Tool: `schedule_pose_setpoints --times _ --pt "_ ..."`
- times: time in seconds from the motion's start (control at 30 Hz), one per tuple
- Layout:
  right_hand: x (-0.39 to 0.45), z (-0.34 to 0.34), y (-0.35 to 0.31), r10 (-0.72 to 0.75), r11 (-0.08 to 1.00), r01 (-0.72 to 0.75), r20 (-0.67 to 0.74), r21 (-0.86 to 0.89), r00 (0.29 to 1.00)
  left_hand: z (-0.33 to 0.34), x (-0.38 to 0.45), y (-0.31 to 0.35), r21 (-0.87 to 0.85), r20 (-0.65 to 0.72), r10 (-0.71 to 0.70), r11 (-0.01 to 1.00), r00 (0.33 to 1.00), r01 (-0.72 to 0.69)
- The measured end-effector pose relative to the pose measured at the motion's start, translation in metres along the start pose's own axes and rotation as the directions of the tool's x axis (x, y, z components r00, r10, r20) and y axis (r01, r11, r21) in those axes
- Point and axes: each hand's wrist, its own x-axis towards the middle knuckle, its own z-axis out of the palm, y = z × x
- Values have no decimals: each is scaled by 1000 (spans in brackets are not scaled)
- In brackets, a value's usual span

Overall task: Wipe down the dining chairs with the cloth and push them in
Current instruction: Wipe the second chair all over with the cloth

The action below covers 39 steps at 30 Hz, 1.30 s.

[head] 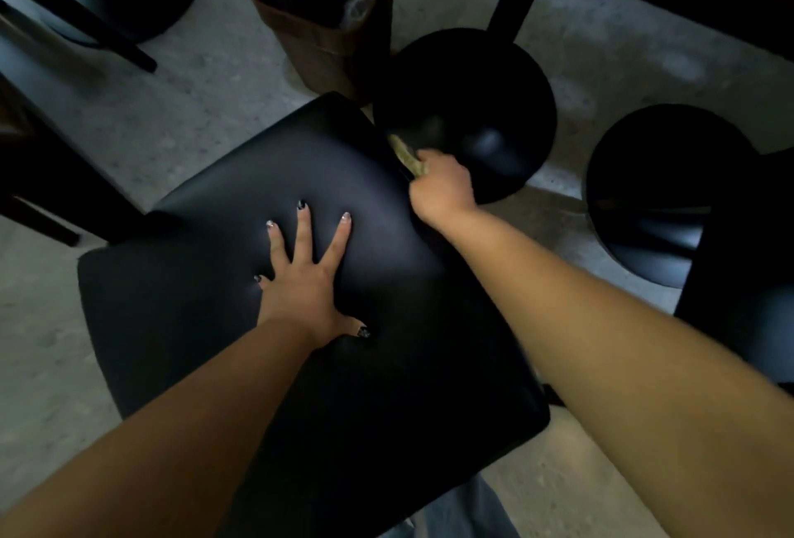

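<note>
You wiped the chair's far right edge while bracing the seat

Your left hand (307, 279) lay flat, fingers spread, holding nothing, on the middle of the black chair seat (215, 314). Your right hand (442, 189) was closed around the greenish cloth (406, 155), pressed to the seat's right rim just beside a round stool (468, 108). The rim ran away from you toward the bin (326, 9), so the right hand was the nearer
</note>
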Motion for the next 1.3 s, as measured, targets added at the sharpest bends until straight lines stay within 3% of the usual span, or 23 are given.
schedule_pose_setpoints --times 0.17,0.3,0.47,0.7,0.77,0.87,1.0,1.17,1.3 --pt "73 15 -68 -141 985 151 121 -79 983 2 1 0 30 -19 -7 1000 1000 8" --pt "95 18 -80 -208 971 225 175 -84 962 5 1 -1 15 -25 3 1000 1000 -3" --pt "81 14 -27 -190 970 211 161 -124 968 4 1 1 19 -14 -2 1000 1000 2" --pt "-19 -6 101 49 977 7 254 -215 966 1 -1 2 -1 -14 -4 1000 1000 4" --pt "-59 -8 134 44 994 -14 282 -108 958 2 -1 2 -9 -25 -6 1000 1000 5" --pt "-123 -3 186 -4 996 -16 210 93 978 3 -2 3 -14 -43 -13 1000 999 13" --pt "-182 4 232 121 955 -155 146 253 982 2 -2 4 -16 -40 -22 1000 999 21" --pt "-207 -7 202 251 855 -251 61 454 966 -6 -15 9 -13 16 -59 998 998 59" --pt "-227 -32 136 279 795 -238 13 557 960 -5 -58 24 -231 65 35 973 997 -19"
